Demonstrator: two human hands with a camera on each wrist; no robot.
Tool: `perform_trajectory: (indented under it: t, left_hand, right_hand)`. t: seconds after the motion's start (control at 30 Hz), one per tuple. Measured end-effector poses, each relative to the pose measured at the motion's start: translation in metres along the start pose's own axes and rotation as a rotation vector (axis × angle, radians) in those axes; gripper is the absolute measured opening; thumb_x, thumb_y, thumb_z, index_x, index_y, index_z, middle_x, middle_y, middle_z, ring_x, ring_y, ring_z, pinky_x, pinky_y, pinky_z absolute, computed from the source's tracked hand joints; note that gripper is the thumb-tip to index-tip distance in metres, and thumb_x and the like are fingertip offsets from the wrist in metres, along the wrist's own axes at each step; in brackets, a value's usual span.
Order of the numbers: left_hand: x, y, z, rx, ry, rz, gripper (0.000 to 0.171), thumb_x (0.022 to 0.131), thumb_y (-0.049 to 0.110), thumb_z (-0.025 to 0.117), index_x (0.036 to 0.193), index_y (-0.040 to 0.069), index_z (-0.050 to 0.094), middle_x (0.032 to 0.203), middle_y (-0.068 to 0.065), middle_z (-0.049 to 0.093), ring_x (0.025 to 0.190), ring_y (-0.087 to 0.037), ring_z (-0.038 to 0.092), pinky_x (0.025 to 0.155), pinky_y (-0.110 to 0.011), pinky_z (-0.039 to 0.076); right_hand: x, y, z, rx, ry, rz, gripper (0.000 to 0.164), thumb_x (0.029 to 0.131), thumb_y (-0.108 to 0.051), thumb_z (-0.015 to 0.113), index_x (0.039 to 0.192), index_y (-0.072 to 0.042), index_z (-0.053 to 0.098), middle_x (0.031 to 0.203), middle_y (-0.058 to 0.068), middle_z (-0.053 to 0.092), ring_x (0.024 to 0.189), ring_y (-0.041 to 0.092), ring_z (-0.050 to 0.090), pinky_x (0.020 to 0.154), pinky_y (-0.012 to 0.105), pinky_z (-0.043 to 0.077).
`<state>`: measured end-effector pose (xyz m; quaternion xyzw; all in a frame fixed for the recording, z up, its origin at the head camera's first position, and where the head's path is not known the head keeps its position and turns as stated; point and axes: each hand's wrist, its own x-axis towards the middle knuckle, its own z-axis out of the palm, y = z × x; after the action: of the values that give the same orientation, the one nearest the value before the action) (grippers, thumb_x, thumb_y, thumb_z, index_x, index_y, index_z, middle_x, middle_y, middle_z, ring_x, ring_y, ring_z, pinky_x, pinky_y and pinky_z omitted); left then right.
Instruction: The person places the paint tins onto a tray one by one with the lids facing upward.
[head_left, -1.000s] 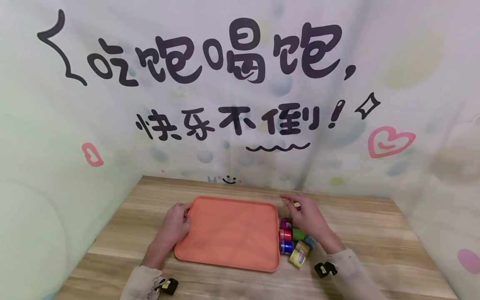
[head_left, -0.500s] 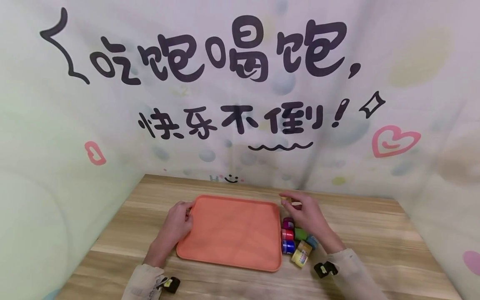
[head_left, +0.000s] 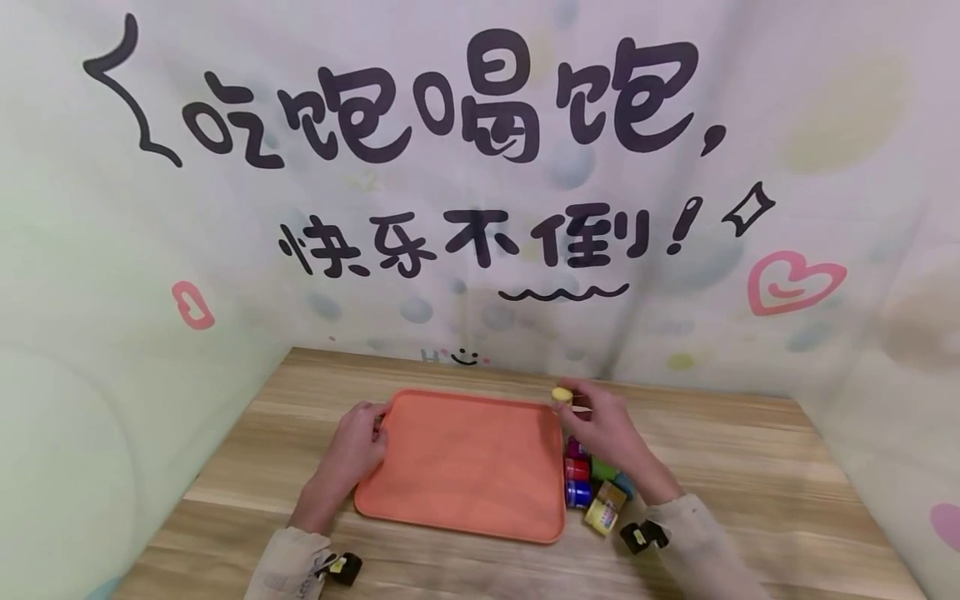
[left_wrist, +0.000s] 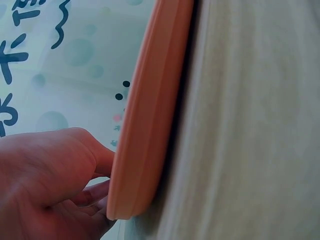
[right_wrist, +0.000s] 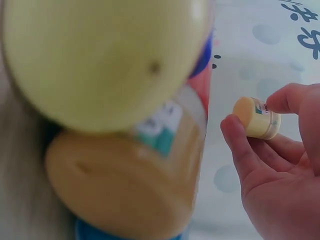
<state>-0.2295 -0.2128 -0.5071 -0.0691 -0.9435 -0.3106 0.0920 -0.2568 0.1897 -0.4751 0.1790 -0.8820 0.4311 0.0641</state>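
My left hand [head_left: 362, 442] grips the left edge of an orange rectangular tray [head_left: 465, 467]; in the left wrist view its fingers meet the tray's raised rim [left_wrist: 145, 130]. Near the tray's far right corner, my right hand [head_left: 603, 421] pinches a small pale-yellow paint jar [head_left: 561, 395] between thumb and fingers. The right wrist view shows this jar [right_wrist: 256, 119] tipped on its side, with a printed label. Under the right hand lie more jars against the tray's right side: purple [head_left: 577, 447], red [head_left: 577, 470], blue [head_left: 577, 493] and green [head_left: 603, 469], partly covered by the hand.
Closer to me in the same cluster are a yellow jar [head_left: 602, 516], a tan jar [head_left: 612, 494] and a light-blue jar [head_left: 624, 485]. A wood-grain table [head_left: 247, 467] carries everything. Printed fabric walls [head_left: 480, 325] stand behind it and at both sides.
My right hand has moved a little left and turned the paint jar, so its pale-yellow end now shows above the tray corner. The left hand stays on the tray edge.
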Motion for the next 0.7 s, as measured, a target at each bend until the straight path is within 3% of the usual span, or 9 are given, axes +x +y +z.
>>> perform_trajectory:
  t: [0.2,0.43,0.7]
  left_hand:
    - [0.001,0.002,0.000,-0.006,-0.004,-0.018,0.043,0.094,-0.008,0.067,0.137,-0.011,0.068,0.113,-0.022,0.070,0.087,-0.021,0.063,0.074,-0.032,0.057]
    - [-0.001,0.002,-0.002,0.014,0.016,0.003,0.042,0.093,-0.008,0.067,0.135,-0.011,0.069,0.109,-0.020,0.071,0.085,-0.021,0.062,0.074,-0.033,0.055]
    - [-0.002,0.003,-0.002,0.036,0.029,0.011,0.041,0.091,-0.008,0.069,0.133,-0.011,0.071,0.104,-0.017,0.071,0.084,-0.020,0.061,0.073,-0.032,0.054]
  right_hand:
    - [0.004,-0.010,0.007,0.029,-0.031,-0.040,0.040,0.099,-0.013,0.078,0.135,0.000,0.068,0.130,0.018,0.070,0.116,0.037,0.076,0.091,0.042,0.065]
    - [0.014,-0.026,0.017,-0.056,-0.061,-0.117,0.035,0.097,-0.018,0.082,0.130,-0.008,0.075,0.122,0.008,0.076,0.110,0.022,0.073,0.086,0.034,0.066]
    - [0.016,-0.034,0.027,-0.011,-0.113,-0.139,0.039,0.097,-0.004,0.078,0.135,-0.001,0.070,0.127,0.014,0.072,0.116,0.029,0.073,0.092,0.037,0.065]
